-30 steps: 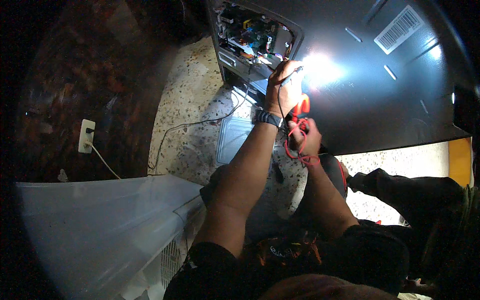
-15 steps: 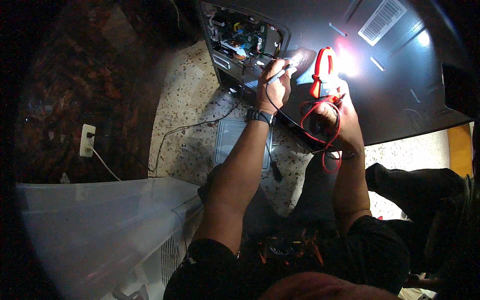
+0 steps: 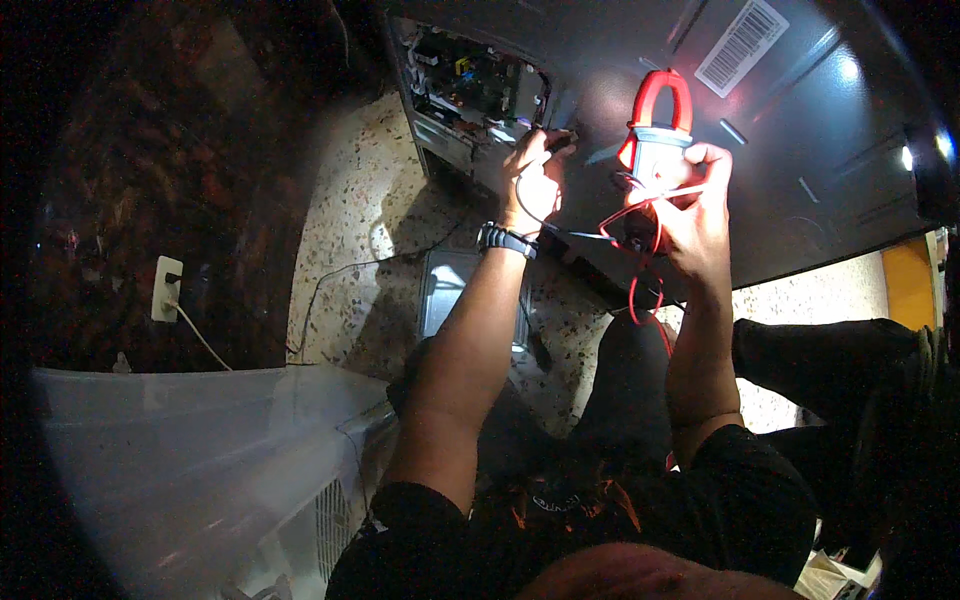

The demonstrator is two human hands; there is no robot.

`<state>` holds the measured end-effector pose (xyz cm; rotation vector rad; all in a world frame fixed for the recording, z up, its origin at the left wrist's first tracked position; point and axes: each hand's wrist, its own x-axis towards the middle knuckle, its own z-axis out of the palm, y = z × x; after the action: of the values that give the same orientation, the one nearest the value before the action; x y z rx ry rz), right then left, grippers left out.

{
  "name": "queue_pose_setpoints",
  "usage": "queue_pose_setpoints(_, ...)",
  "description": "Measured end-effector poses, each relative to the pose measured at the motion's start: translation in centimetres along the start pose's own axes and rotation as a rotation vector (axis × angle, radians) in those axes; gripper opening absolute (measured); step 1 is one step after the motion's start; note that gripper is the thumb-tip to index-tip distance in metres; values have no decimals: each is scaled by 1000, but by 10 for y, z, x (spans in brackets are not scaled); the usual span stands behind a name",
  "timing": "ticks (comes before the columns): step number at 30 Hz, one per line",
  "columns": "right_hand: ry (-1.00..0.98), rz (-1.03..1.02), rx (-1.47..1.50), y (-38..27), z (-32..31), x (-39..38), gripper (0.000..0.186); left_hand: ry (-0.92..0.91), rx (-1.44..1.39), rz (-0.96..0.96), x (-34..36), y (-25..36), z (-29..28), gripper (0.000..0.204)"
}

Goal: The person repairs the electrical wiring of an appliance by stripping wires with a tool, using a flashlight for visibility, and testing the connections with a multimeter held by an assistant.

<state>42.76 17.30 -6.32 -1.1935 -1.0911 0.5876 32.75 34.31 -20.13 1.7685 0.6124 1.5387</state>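
My right hand [image 3: 705, 215] grips a clamp meter [image 3: 662, 142] with a grey body and a red ring jaw, held up before a dark grey metal panel [image 3: 800, 90]. Bright light washes out the meter's face. Red and black test leads hang in loops around that hand. The closed fingers of my left hand [image 3: 535, 185] hold a dark test probe [image 3: 560, 143], its tip hard to make out. That hand is at the lower right edge of the panel's opening, where a circuit board [image 3: 490, 85] and wiring show. A watch [image 3: 507, 240] is on my left wrist.
Below my left forearm, a grey plastic tray [image 3: 440, 300] lies on the speckled floor [image 3: 340, 215] beside a dark-handled tool [image 3: 541, 352]. A wall outlet [image 3: 167, 290] with a plugged cord is at left. A whitish plastic body [image 3: 200, 430] fills the lower left; a dark trouser leg [image 3: 830, 365] is at right.
The clamp meter has turned upright, its face more toward me, and moved slightly up. My left hand has shifted a little left and down. The light has moved off the panel onto the meter.
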Motion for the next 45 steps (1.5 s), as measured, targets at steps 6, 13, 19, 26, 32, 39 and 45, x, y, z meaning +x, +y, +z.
queue_pose_setpoints(6, -81, 70, 68, 4, 5, 8, 51, 51, 176, 24, 1, 3, 0, 19)
queue_pose_setpoints(13, -49, 164, 162, 11, 13, 5, 52, 6, 150, 47, 5, 12, -2, 22)
queue_pose_setpoints(19, 19, 168, 118, 15, 8, 3, 51, 13, 64, -32, 4, 19, -5, 20)
queue_pose_setpoints(26, 66, 222, 72, 10, 3, 1, 48, -19, -4, -48, 3, 15, 7, 21)
queue_pose_setpoints(32, 144, 234, -4, 9, 12, -1, 43, -23, 181, 193, -2, -7, -4, 21)
queue_pose_setpoints(39, 159, 208, -45, -1, 8, 0, 46, -46, 224, 271, 4, 7, -7, 20)
queue_pose_setpoints(45, 92, 102, -327, -15, 17, -2, 49, 0, -23, -111, 5, -18, -12, 19)
